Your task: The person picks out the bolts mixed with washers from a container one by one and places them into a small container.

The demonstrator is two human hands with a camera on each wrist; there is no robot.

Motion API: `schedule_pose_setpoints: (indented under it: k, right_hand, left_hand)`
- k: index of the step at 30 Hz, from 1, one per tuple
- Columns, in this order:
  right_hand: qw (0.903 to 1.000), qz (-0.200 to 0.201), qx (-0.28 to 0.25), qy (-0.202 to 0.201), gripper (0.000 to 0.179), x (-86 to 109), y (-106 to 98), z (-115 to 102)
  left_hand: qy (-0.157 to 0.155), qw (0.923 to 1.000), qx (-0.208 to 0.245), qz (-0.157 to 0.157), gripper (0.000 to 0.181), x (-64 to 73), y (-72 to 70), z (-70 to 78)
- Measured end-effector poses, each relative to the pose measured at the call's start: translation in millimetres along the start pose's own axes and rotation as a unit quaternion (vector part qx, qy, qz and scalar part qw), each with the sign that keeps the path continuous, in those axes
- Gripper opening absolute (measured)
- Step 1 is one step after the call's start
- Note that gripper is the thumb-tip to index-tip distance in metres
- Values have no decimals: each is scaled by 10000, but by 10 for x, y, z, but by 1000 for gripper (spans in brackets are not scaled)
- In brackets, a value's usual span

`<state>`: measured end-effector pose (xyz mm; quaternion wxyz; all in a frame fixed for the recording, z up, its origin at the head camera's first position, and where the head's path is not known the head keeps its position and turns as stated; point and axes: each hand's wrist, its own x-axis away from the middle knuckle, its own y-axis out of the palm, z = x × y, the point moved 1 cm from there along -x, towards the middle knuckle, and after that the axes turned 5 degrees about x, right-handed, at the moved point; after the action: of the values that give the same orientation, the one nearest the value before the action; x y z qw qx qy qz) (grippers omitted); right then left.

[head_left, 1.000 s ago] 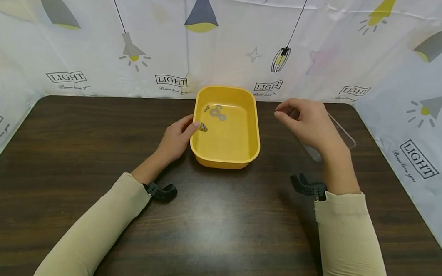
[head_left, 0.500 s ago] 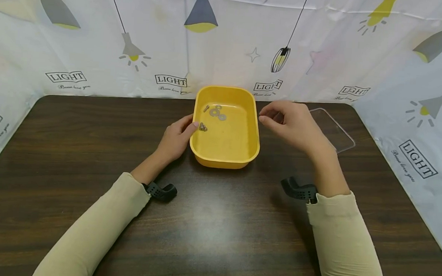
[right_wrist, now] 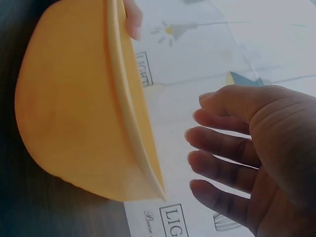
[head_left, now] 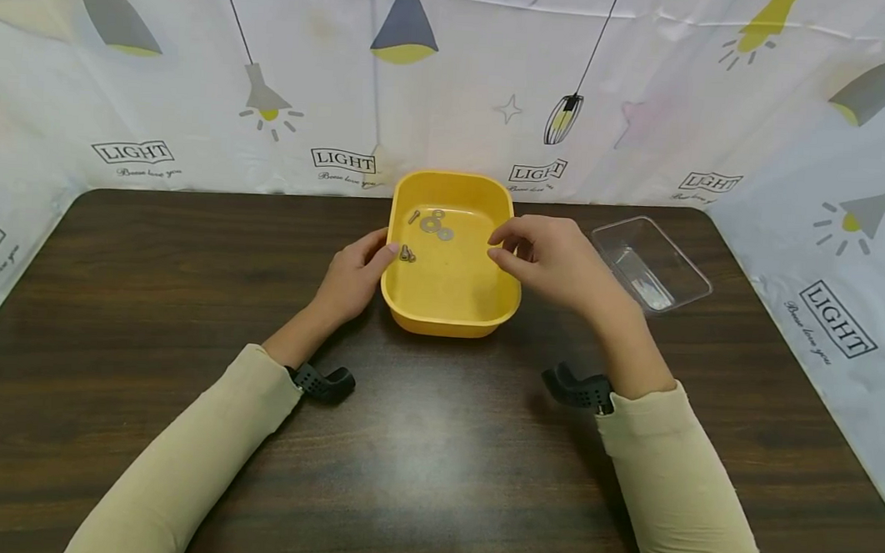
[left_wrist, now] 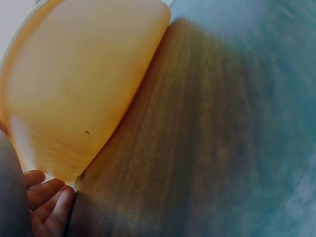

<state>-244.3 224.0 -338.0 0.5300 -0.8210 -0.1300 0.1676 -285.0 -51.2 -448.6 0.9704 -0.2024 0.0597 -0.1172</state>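
A yellow plastic bin (head_left: 456, 298) stands at the back middle of the dark table. My left hand (head_left: 352, 278) grips its left side, thumb over the rim and fingers against the outer wall. On the bin's floor lie several flat washers (head_left: 430, 225), a single screw (head_left: 414, 217) behind them, and a small cluster of screws (head_left: 406, 255) near the left thumb. My right hand (head_left: 552, 257) hovers over the bin's right rim, fingers loosely bent and apart. The right wrist view shows nothing between those fingers, and the bin's outer wall (right_wrist: 69, 108) beside them.
Behind and right of my right hand sits a clear plastic box (head_left: 676, 254) on the table. A white printed sheet (head_left: 452, 102) hangs along the table's back edge and sides. The dark wood table (head_left: 418, 451) stretches out in front of the bin.
My right hand has moved left from over the clear box to the yellow bin's right rim, uncovering the box. My left hand and the bin have stayed put.
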Motion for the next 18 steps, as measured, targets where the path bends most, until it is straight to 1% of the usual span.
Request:
schedule_pose_setpoints:
  k: [5,8,10,13,16,18]
  right_hand:
    - [9987,-427,73,-278,19,-31,99,-86]
    - [9951,-810,191,-525,20,-49,186,-129]
    - [9922,-1062,222,-614,20,-57,244,-154]
    - [9881,-1413,161,-591,21,-64,324,-184]
    - [9846,-1671,121,-499,23,-73,392,-206]
    - [9825,-1819,102,-392,29,-77,431,-217]
  left_hand:
    - [24,10000,12,-4,64,1,-4,1]
    - [51,10000,13,3,64,0,-3,6]
    - [63,10000,1,11,64,-1,-3,11]
    - [76,10000,-39,-5,64,2,-8,18]
    - [74,9999,-75,-29,63,5,-12,24]
    - [71,9999,-100,-27,63,7,-14,25]
